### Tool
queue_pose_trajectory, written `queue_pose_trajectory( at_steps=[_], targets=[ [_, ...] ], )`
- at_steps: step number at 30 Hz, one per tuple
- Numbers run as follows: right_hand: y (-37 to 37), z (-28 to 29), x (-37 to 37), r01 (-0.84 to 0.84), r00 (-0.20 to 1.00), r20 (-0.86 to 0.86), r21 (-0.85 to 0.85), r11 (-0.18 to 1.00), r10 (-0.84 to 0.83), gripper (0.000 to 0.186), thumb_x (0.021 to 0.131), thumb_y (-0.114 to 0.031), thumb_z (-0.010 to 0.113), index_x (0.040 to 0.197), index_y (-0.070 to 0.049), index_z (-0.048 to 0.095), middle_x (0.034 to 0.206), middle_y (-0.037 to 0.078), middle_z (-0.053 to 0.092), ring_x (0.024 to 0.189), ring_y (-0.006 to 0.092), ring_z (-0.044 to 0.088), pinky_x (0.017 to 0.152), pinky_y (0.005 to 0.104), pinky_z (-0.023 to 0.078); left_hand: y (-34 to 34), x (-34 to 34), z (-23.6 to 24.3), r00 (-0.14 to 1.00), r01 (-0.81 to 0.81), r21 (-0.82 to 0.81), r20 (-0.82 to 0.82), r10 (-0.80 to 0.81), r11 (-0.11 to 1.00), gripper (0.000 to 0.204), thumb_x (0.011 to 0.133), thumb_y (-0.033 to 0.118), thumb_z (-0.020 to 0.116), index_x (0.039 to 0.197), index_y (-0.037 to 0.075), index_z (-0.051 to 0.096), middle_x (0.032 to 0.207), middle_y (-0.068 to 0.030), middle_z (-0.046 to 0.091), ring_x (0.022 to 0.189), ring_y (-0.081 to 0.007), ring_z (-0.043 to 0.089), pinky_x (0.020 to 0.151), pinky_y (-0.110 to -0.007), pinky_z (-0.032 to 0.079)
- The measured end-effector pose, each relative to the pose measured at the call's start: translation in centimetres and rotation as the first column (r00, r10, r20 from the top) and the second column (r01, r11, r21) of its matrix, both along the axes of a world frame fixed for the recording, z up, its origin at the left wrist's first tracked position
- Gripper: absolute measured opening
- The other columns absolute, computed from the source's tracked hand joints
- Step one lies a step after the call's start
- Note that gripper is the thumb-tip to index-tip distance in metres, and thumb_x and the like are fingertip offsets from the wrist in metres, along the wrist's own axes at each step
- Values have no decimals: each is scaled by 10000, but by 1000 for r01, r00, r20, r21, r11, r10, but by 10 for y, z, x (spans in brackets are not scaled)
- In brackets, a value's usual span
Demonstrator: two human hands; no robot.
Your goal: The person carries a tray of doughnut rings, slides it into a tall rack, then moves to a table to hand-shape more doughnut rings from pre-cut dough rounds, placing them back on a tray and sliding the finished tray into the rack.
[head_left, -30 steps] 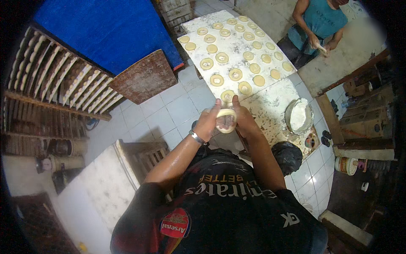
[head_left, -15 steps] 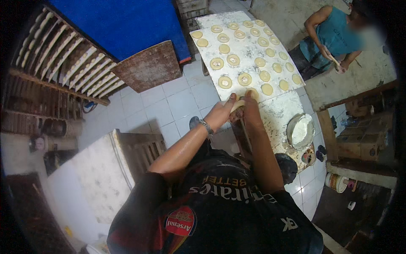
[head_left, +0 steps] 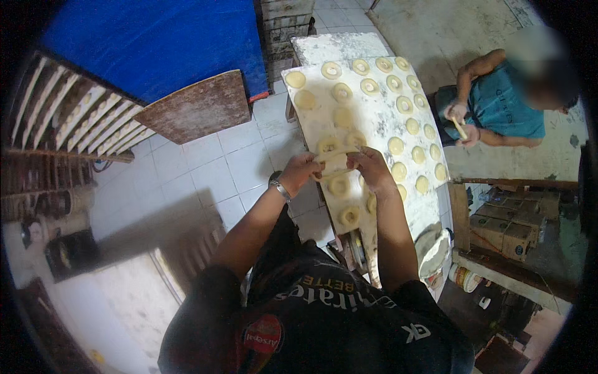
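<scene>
Both my hands hold one pale ring of dough [head_left: 335, 163] stretched between them above a long floured board [head_left: 380, 128]. My left hand [head_left: 300, 171], with a metal wristband, grips its left end. My right hand [head_left: 370, 167] grips its right end. Several ring-shaped dough pieces [head_left: 405, 103] lie in rows on the board, and more rings [head_left: 349, 215] lie just below my hands.
Another person in a teal shirt [head_left: 504, 106] sits at the right, holding a thin stick. A blue sheet [head_left: 156, 43] and a brown wooden board [head_left: 199, 106] are at the upper left. Wooden racks [head_left: 68, 124] stand at the left. White tiled floor [head_left: 205, 162] lies beside the board.
My hands have moved forward over the board and pulled the dough ring wider between them. The view has shifted, so the board and the other person sit lower in the picture.
</scene>
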State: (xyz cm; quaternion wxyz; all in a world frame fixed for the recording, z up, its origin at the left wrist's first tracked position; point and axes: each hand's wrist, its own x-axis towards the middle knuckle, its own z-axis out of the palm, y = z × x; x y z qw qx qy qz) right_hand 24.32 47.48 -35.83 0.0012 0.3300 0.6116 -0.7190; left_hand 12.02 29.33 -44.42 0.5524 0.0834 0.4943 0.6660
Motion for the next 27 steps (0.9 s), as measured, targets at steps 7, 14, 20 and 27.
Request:
queue_pose_trajectory(
  at_steps=[7,14,20,27],
  targets=[
    [50,-85,-120,30,994,100,219,975,-53,172,844,-87,737,960,24,676,839,47,682,719,128,616,652,254,490,67,-87,-30,657,-387,-272,-752,56,881,332,860,319,717,1006,25,663,863,-102,668,740,-210,639,683,-333,524],
    [55,-83,-178,38,999,-27,612,790,-27,230,846,-117,735,986,51,666,894,122,719,813,159,667,732,297,524,44,-119,-68,645,-311,-345,-761,-70,886,412,854,437,696,888,27,669,836,-154,669,812,-339,661,739,-428,532],
    [47,-114,-241,-440,898,411,850,290,159,399,777,-204,744,1085,24,632,1024,210,680,953,326,672,845,404,531,63,-114,-79,640,-212,-397,-747,-180,893,269,836,247,747,965,28,662,886,-87,702,792,-168,668,712,-310,523],
    [-7,-18,-109,-271,959,67,502,822,276,332,808,-147,717,1091,9,640,1047,128,674,938,240,641,838,328,517,20,-59,38,916,-330,162,-182,357,930,283,847,150,767,1076,11,676,951,-36,703,854,-155,655,739,-276,521]
  ],
)
